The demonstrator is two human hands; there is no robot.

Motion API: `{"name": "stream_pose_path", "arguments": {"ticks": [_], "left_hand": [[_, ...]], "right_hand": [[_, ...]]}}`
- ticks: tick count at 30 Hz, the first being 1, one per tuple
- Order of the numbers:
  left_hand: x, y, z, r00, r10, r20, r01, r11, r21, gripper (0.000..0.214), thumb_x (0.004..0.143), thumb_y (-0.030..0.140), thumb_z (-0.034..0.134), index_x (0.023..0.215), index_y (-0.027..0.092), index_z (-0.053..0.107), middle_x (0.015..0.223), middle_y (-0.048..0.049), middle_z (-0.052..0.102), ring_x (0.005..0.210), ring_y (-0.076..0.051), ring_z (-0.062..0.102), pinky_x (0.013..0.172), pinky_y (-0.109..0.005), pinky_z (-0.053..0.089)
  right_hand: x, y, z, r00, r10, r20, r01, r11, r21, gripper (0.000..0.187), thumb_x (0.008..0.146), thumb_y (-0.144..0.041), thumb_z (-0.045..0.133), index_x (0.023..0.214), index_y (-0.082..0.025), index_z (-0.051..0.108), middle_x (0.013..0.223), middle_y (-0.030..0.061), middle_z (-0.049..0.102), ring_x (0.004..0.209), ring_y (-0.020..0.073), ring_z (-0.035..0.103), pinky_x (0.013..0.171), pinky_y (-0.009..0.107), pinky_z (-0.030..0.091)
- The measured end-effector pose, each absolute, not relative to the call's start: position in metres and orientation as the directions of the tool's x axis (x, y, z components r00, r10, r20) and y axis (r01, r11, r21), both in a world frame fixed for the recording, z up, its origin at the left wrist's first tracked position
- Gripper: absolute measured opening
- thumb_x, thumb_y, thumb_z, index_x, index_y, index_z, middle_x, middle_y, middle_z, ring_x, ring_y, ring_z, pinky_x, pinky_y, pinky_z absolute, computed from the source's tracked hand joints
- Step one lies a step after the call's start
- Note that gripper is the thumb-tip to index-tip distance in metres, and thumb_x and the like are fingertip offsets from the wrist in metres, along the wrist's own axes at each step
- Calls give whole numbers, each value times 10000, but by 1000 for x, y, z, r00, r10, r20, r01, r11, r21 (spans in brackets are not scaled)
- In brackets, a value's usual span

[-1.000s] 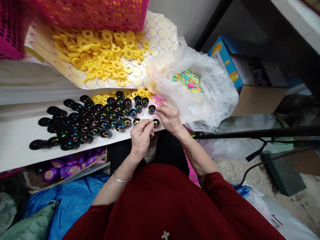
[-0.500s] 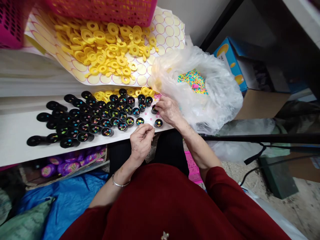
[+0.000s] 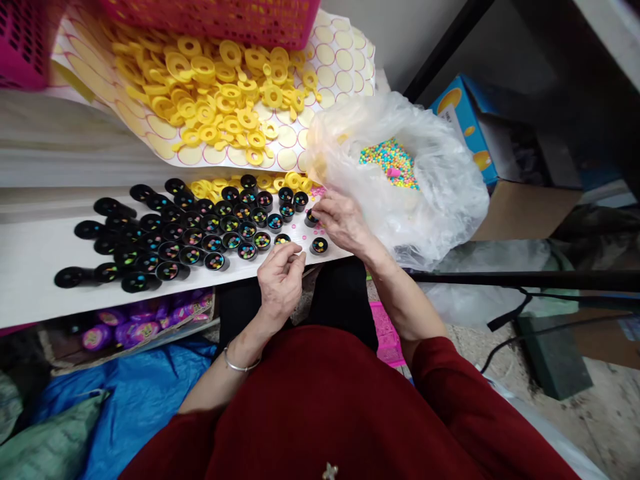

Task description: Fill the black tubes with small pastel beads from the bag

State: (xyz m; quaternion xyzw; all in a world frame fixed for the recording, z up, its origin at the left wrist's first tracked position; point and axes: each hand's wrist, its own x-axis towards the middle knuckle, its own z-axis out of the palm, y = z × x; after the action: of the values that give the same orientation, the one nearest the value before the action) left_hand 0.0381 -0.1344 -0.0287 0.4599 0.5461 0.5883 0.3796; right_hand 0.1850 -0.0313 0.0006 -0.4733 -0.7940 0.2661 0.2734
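Here the white table (image 3: 30, 297) is seen stretched leftward; beyond it, a sheet (image 3: 345, 60) is printed with red-outlined yellow circles. To its right, a clear plastic bag (image 3: 445, 213) is spread open. Behind that, a blue box (image 3: 463, 110) is marked with yellow ovals and a white label, its lettering too small to be read. And now the right hand (image 3: 343, 220) is held nearly closed, fingertips pinched at one of the black cups (image 3: 215, 261) clustered on the table. The left hand (image 3: 281, 277) is loosely curled beside the table edge; whether anything is gripped by either cannot be told. Below, purple packs (image 3: 97, 337) are covered in illegible print.
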Motion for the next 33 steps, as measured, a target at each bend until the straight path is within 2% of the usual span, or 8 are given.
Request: {"name": "stream_pose_path", "arguments": {"ticks": [2, 4, 6, 9, 17, 21, 25, 33], "left_hand": [[37, -130, -26, -314, 920, 234, 117, -207, 971, 189, 832, 365, 689, 875, 185, 726, 889, -44, 672, 708, -104, 595, 629, -226, 503], [36, -125, -24, -308, 899, 311, 140, -280, 950, 203, 851, 378, 688, 920, 195, 740, 935, -55, 680, 814, -130, 620, 710, -251, 525], [36, -122, -22, -276, 899, 341, 102, -325, 940, 193, 852, 372, 704, 945, 210, 752, 960, -53, 685, 896, -147, 634, 786, -276, 536], [36, -122, -23, -249, 900, 357, 10, -366, 930, 164, 846, 336, 722, 966, 234, 768, 962, -41, 690, 936, -154, 650, 836, -294, 545], [35, -127, -29, -278, 829, 486, 134, -468, 874, 132, 868, 334, 697, 918, 239, 775, 926, -26, 703, 848, -125, 662, 757, -275, 559], [35, -125, -27, -283, 784, 552, 260, -491, 831, 160, 882, 354, 678, 850, 215, 752, 901, -26, 707, 845, -131, 667, 787, -299, 559], [35, -126, -28, -268, 786, 557, 267, -494, 827, 142, 886, 321, 674, 833, 208, 742, 892, -26, 722, 847, -137, 682, 811, -307, 564], [26, -125, -47, -188, 752, 632, 411, -524, 745, 280, 892, 447, 640, 804, 208, 755, 871, -48, 729, 768, -131, 674, 695, -263, 562]], "right_hand": [[181, -45, 10, -348, 936, 53, 382, 193, -904, 227, 860, -337, 625, 704, -173, 649, 698, 8, 558, 677, 126, 499, 654, 280, 403], [176, -60, 17, -360, 924, -131, 99, -102, -990, 278, 803, -419, 699, 714, -162, 640, 623, -23, 515, 578, 89, 426, 561, 251, 344], [172, -73, 20, -426, 864, -268, -115, -345, -931, 328, 728, -448, 776, 715, -155, 629, 569, -48, 477, 516, 59, 364, 500, 223, 281], [169, -85, 22, -505, 786, -357, -275, -539, -796, 364, 628, -403, 864, 694, -145, 616, 535, -68, 478, 477, 32, 351, 463, 193, 257], [164, -95, 21, -499, 747, -438, -375, -642, -669, 316, 579, -281, 894, 676, -128, 634, 528, -58, 543, 463, 18, 408, 430, 157, 305], [156, -102, 19, -372, 815, -444, -439, -576, -689, 320, 561, -271, 897, 669, -137, 626, 515, -65, 544, 457, 22, 420, 417, 161, 313], [154, -112, 20, -307, 864, -400, -465, -502, -729, 331, 587, -349, 884, 700, -138, 654, 554, -43, 593, 467, 42, 463, 427, 187, 352], [163, -119, 18, -389, 786, -481, -440, -617, -652, 270, 607, -283, 865, 725, -138, 671, 568, -34, 593, 513, 57, 473, 487, 205, 383]]}}
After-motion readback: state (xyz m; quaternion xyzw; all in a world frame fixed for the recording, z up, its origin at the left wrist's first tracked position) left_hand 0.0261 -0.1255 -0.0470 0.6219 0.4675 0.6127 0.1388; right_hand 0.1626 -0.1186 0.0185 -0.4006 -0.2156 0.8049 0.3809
